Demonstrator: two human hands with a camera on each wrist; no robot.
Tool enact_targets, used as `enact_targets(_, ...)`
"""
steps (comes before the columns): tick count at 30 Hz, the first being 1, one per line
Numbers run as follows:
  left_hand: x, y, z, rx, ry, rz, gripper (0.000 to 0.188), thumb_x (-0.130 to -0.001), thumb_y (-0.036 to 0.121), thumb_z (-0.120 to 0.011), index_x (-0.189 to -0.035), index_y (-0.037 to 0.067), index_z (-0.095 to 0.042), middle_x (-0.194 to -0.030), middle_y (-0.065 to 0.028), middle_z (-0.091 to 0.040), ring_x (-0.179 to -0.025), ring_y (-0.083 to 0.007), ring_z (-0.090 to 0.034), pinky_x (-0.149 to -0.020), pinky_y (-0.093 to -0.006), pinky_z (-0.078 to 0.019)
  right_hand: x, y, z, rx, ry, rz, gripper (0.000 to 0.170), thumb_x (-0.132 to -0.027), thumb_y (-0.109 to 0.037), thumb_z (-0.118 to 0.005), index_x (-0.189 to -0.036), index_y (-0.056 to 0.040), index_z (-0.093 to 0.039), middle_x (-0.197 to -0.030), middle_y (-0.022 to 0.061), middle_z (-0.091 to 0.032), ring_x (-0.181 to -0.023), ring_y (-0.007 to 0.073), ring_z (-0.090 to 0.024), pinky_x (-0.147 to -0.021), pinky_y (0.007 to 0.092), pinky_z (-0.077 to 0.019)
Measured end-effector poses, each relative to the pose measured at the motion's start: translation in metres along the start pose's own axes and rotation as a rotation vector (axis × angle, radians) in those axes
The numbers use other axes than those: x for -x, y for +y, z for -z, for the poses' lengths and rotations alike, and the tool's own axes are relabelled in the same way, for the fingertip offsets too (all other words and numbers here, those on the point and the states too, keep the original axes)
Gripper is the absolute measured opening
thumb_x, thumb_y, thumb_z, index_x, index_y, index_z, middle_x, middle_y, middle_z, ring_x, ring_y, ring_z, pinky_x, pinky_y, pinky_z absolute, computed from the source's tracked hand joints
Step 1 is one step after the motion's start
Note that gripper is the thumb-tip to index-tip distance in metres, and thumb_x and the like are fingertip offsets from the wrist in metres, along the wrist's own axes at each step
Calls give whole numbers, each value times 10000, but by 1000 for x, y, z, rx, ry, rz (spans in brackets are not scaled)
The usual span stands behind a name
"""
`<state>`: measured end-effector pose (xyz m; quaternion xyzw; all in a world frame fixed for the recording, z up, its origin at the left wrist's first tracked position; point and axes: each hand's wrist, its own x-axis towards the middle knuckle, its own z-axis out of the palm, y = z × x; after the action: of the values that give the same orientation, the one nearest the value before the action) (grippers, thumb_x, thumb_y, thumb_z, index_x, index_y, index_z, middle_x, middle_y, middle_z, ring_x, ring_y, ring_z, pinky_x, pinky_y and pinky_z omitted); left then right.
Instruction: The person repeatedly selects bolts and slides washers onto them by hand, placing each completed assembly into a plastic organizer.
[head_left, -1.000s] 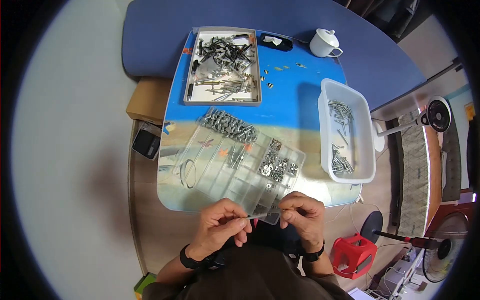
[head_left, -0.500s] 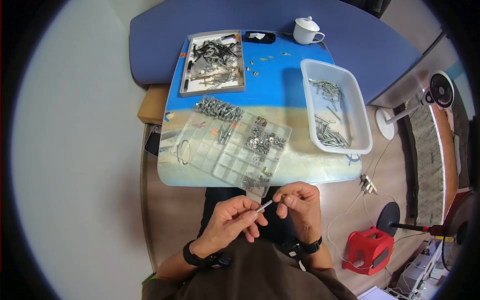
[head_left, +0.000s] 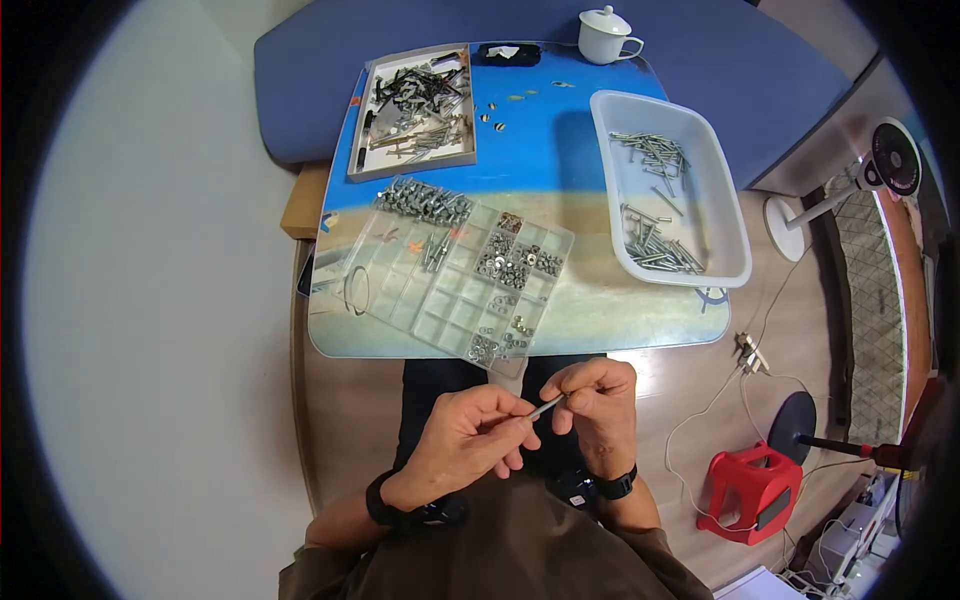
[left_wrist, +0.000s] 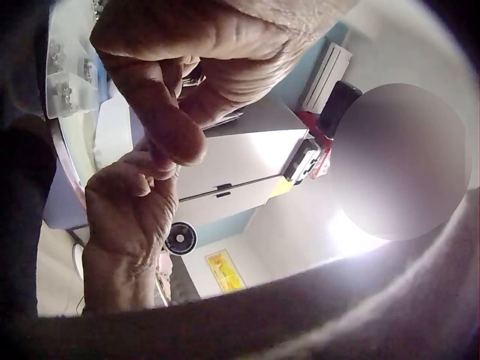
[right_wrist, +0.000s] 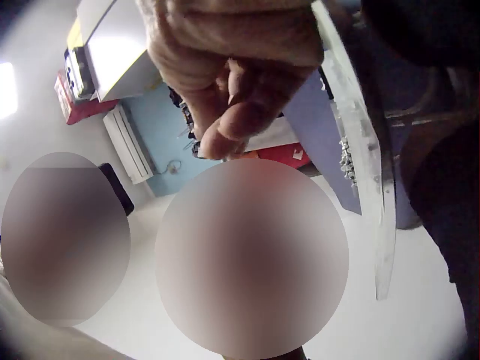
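Our left hand (head_left: pixel 462 436) pinches a thin metal rod (head_left: pixel 546 407), its long axis slanting toward our right hand's (head_left: pixel 602 412) bent fingers; what those grip, we cannot tell.

Left hand (head_left: pixel 465 435)'s pinching a skinny metal rod (head_left: pixel 546 407), right hand (head_left: pixel 603 410)'s on its tip, clear organizer (head_left: pixel 455 318) toward the far side.

The table (head_left: pixel 570 325) bears a box (head_left: pixel 412 169), organizer (head_left: pixel 452 308) and tub (head_left: pixel 716 215).
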<state>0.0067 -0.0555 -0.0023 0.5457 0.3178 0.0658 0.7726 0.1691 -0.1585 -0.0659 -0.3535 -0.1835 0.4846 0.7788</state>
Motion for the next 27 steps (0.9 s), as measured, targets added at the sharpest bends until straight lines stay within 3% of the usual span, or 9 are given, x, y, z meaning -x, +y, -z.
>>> enact_targets(7,0,2,-1,-44,-6,29,178,-957,100,-623,-1061,-41,-656,-805,-86,-707,-624,-87,-661,-524,-212,-539,1,-3,8,114,-12,-5,212,-789,-89,-810,-858,59,-675,-848,241,-701,-527,185,-651,-503,261,-532)
enact_targets(18,4,2,5,-78,-8,2,169,-949,113,-638,-1032,-30,-672,-738,-64,-693,-576,-72,-642,-489,-199,-514,-2,-5,4,279,-109,78,178,-824,-82,-782,-813,47,-661,-718,167,-678,-547,192,-653,-523,268,-522)
enact_targets(21,6,4,6,-98,-3,0,102,-945,22,-581,-1009,-24,-646,-735,-76,-689,-570,-69,-627,-479,-201,-506,-3,-8,0,360,-158,113,179,-841,-83,-768,-793,34,-641,-716,160,-675,-545,179,-644,-515,261,-510)
enact_targets(27,8,-2,12,-293,19,-312,77,-895,35,-654,-956,-9,-638,-693,-61,-678,-560,-108,-658,-495,-252,-512,-4,-7,-2,451,-225,70,221,-876,-137,-753,-800,15,-611,-712,111,-648,-494,127,-577,-489,248,-469)
